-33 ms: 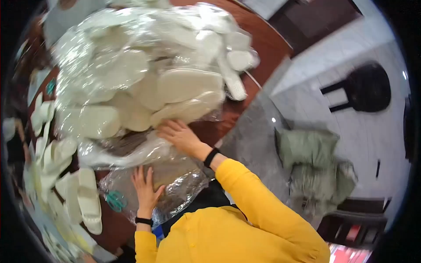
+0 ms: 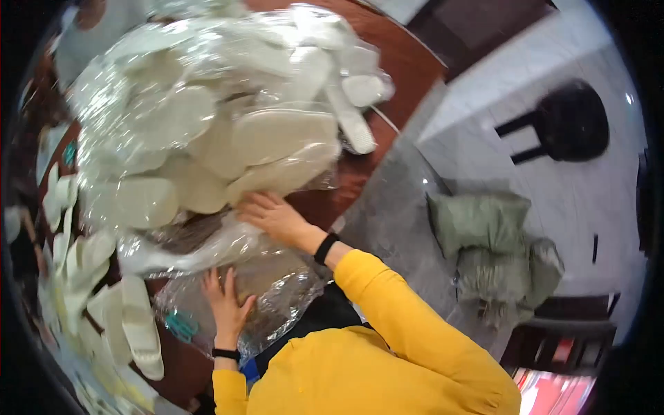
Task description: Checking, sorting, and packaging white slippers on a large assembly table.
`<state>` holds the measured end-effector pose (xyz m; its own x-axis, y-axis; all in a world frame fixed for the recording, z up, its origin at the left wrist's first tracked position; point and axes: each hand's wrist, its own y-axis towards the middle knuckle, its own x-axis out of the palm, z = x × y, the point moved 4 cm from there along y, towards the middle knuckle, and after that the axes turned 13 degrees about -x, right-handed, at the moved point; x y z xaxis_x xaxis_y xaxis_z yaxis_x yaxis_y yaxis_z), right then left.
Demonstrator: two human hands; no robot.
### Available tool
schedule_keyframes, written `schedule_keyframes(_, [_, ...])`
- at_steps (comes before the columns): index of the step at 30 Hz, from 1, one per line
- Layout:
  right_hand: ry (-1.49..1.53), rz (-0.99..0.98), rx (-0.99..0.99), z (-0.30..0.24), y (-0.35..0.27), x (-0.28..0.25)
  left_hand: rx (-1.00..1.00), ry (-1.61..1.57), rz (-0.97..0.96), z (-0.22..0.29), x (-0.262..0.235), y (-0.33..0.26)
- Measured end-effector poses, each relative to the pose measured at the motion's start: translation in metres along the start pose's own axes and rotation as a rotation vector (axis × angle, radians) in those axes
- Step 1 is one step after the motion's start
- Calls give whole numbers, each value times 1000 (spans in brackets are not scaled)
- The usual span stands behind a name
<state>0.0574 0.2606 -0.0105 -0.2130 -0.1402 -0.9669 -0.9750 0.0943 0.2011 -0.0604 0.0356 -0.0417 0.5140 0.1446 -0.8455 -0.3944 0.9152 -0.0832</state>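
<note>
Change: view shifted slightly; left hand [image 2: 227,308] and right hand [image 2: 275,217] unmoved, no progress shown.
Loose slippers [image 2: 142,325]: cream, at left.
Scissors [image 2: 181,326]: teal, left of left hand.
Obstruction: bunched film folds [image 2: 183,260], ahead of left hand.
Slipper bag [image 2: 207,117]: clear, on red-brown table [image 2: 404,48], beyond hands.
Left hold: fingers spread flat on clear film [image 2: 287,277].
Right hold: at bag's near edge; pinching, cannot tell under glare.
Sacks [image 2: 484,225]: green, floor, right.

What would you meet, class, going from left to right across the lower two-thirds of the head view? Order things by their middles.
Loose cream slippers → teal scissors → left hand → right hand → grey-green sacks → thin black strip on the floor.
</note>
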Motion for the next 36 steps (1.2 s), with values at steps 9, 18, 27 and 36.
schedule_keyframes(9, [488, 415, 438, -2, -145, -91, -83, 261, -102, 24, -8, 2])
schedule_keyframes(18, [115, 470, 1003, 205, -406, -89, -7, 200, -243, 189, -12, 29])
schedule_keyframes(27, [401, 501, 1356, 360, -477, 161, 264, 733, -400, 277, 133, 136])
schedule_keyframes(36, [1576, 1648, 2078, 187, -487, 554, 443, 744, -69, 204, 128, 113])
